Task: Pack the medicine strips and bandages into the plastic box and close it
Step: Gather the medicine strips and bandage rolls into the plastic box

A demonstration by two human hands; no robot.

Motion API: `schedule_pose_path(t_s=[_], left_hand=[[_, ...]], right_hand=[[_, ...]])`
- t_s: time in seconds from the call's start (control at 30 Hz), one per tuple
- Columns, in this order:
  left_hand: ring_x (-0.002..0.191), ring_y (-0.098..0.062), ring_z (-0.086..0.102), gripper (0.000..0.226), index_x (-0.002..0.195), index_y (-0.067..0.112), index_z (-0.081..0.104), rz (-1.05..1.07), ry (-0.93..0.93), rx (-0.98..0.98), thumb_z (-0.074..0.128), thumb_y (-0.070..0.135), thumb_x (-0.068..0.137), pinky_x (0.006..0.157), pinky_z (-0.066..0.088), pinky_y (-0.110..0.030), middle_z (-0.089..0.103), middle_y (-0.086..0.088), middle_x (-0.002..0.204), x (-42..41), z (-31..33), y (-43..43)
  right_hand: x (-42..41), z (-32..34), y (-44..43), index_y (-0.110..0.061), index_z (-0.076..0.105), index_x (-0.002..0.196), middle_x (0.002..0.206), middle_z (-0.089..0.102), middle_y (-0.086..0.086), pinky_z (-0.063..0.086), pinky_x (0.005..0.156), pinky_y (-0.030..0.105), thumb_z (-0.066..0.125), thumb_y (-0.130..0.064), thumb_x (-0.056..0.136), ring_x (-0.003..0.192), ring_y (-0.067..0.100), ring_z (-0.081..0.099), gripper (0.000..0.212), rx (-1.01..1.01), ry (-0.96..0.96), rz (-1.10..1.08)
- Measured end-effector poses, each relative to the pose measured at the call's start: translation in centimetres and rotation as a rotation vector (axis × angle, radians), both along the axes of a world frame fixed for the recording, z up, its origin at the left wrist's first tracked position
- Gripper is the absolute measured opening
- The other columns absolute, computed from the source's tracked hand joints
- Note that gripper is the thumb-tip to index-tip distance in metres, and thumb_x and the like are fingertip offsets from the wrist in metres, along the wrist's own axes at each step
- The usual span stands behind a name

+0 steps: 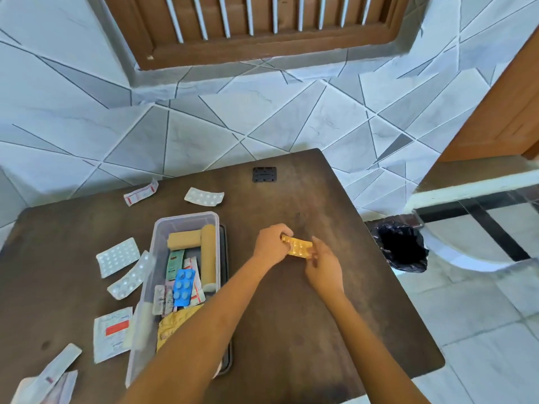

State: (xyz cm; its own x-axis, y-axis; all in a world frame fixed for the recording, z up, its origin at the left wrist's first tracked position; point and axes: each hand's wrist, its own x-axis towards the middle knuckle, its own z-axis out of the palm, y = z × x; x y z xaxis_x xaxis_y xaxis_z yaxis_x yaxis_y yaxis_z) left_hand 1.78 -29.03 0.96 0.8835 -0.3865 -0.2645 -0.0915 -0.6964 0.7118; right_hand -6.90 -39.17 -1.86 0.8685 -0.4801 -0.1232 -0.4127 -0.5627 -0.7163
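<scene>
A clear plastic box [157, 243] stands open on the dark table [291, 316], holding tan bandage rolls [208, 252], a blue pill strip [183, 287] and other packets. To its right, both hands hold one orange medicine strip [299, 246] just above the table. My left hand [269, 244] grips its left end, my right hand [322, 265] pinches its right end. Loose white strips lie left of the box [118, 256], [131, 279] and behind it [204, 196], [141, 193].
A white sachet with a red label [112, 330] and more packets [46, 380] lie at the table's front left. The box's dark lid [226, 287] lies under it. A black hinge plate [264, 174] sits near the far edge. A black-lined bin [401, 246] stands right of the table.
</scene>
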Motion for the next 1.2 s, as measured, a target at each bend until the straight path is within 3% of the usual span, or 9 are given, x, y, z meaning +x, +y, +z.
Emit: schedule_pose_path(t_s=[0.1,0.23,0.33,0.47,0.6,0.73,0.93,1.1,1.2], left_hand=[[0.100,-0.025,0.063,0.024,0.105,0.009,0.065,0.137,-0.132,0.000,0.058,0.003,0.084,0.086,0.053,-0.034,0.067,-0.010,0.110,1.3,2.8,5.4],[0.092,-0.021,0.059,0.023,0.108,0.010,0.061,0.474,-0.189,0.089,0.059,0.007,0.085,0.075,0.045,-0.029,0.066,-0.012,0.109,2.1,5.5,15.2],[0.100,-0.031,0.061,0.022,0.106,0.006,0.058,0.595,-0.190,0.182,0.059,0.015,0.087,0.073,0.040,-0.029,0.066,-0.018,0.109,1.8,4.7,19.2],[0.105,-0.033,0.060,0.022,0.103,0.001,0.066,0.430,-0.145,0.340,0.054,0.007,0.085,0.082,0.047,-0.035,0.067,-0.020,0.112,1.3,1.7,19.5],[0.110,-0.035,0.058,0.026,0.112,-0.002,0.061,0.063,-0.076,0.505,0.051,0.003,0.088,0.090,0.047,-0.038,0.062,-0.022,0.120,1.0,0.0,19.0],[0.116,-0.034,0.053,0.037,0.125,0.003,0.052,-0.090,-0.116,0.592,0.053,0.005,0.088,0.097,0.045,-0.039,0.051,-0.021,0.132,1.0,0.5,19.6],[0.118,-0.026,0.055,0.034,0.118,0.013,0.064,0.229,-0.262,0.258,0.051,0.005,0.089,0.100,0.044,-0.035,0.059,-0.010,0.130,-0.9,4.3,26.3],[0.110,-0.026,0.061,0.028,0.116,0.010,0.065,0.512,-0.047,0.407,0.053,0.011,0.091,0.094,0.048,-0.030,0.063,-0.010,0.125,-5.9,2.7,37.0],[0.114,-0.028,0.058,0.035,0.123,0.012,0.059,0.486,0.115,0.557,0.056,0.019,0.089,0.093,0.048,-0.035,0.061,-0.011,0.126,-8.4,0.7,40.9]], right_hand=[[0.8,1.1,2.0,-0.009,0.046,0.130,0.127,0.055,0.014,0.045,0.091,0.033,0.050,-0.003,0.087,0.114,0.028,0.056,0.043,0.054,-0.163,-0.034],[2.4,1.7,8.2,-0.011,0.044,0.133,0.127,0.058,0.011,0.043,0.098,0.035,0.053,-0.016,0.090,0.120,0.025,0.054,0.044,0.127,-0.191,0.265],[3.2,1.5,12.8,-0.012,0.032,0.141,0.144,0.042,0.009,0.037,0.107,0.036,0.053,-0.026,0.090,0.131,0.024,0.042,0.057,0.054,-0.145,0.467],[3.2,0.9,15.5,-0.009,0.015,0.146,0.155,0.021,0.009,0.038,0.106,0.036,0.046,-0.014,0.090,0.135,0.027,0.037,0.064,-0.038,-0.050,0.529],[3.5,0.7,15.1,-0.008,0.014,0.146,0.156,0.020,0.009,0.036,0.107,0.037,0.044,-0.012,0.091,0.136,0.028,0.036,0.063,-0.099,-0.056,0.534],[3.9,1.0,15.1,-0.008,0.018,0.145,0.154,0.025,0.011,0.033,0.110,0.038,0.049,-0.015,0.089,0.136,0.029,0.036,0.065,-0.185,-0.013,0.523],[4.0,3.6,19.8,-0.004,0.048,0.127,0.139,0.046,0.018,0.039,0.104,0.043,0.058,-0.011,0.085,0.125,0.036,0.046,0.044,-0.250,-0.217,0.562],[3.6,4.1,29.6,-0.013,0.053,0.124,0.131,0.056,0.009,0.043,0.099,0.033,0.050,-0.021,0.091,0.119,0.025,0.052,0.034,-0.237,-0.167,0.925],[3.7,2.9,33.7,-0.012,0.044,0.129,0.134,0.050,0.011,0.041,0.100,0.037,0.049,-0.026,0.090,0.122,0.028,0.048,0.041,-0.474,0.007,1.113]])
